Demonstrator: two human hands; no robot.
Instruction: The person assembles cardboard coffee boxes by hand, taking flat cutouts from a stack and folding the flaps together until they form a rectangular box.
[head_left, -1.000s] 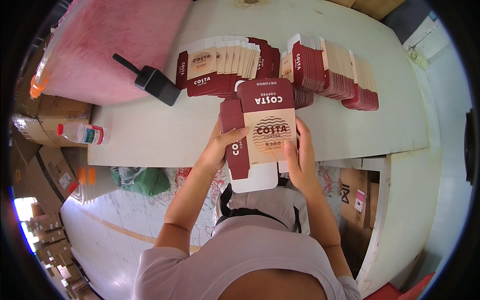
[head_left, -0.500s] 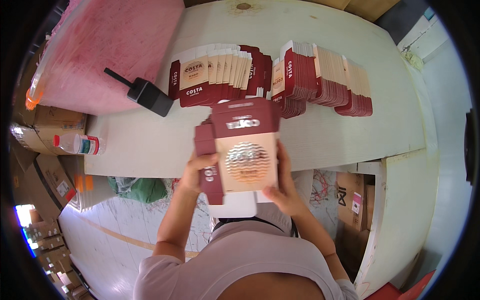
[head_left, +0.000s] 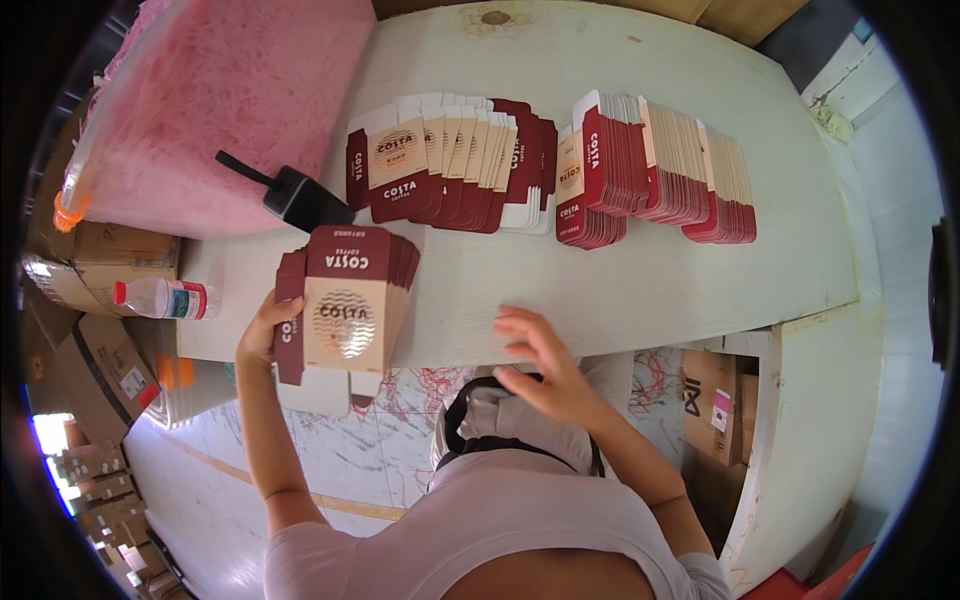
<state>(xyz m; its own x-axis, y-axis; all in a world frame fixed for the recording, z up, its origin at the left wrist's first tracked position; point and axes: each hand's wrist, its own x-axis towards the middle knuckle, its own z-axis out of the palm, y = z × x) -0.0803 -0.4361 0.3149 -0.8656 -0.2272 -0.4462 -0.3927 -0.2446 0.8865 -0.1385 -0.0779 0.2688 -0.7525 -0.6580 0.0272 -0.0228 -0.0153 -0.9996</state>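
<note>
A stack of flattened carton boxes [head_left: 345, 305], maroon and cream with a round wavy emblem, is gripped at its left side by my left hand [head_left: 262, 328]. The stack is near the table's front edge, its white flaps reaching past that edge. My right hand [head_left: 545, 370] hangs apart from it, fingers spread and nothing in them, by the front edge in the middle. Farther back lies a fanned row of flattened cartons [head_left: 440, 165]. To its right, more flattened cartons [head_left: 655, 165] stand packed in bundles.
A black handheld device [head_left: 300, 198] with a stubby antenna-like bar lies behind the held stack. At the left sit a large bag of pink shredded filler [head_left: 230, 110] and a clear bottle [head_left: 165, 298] with a red cap. Brown cardboard boxes [head_left: 712, 405] fill the shelf under the table.
The carton stack has moved left in my left hand, from in front of my body to beside the black device. My right hand has let go of it and opened.
</note>
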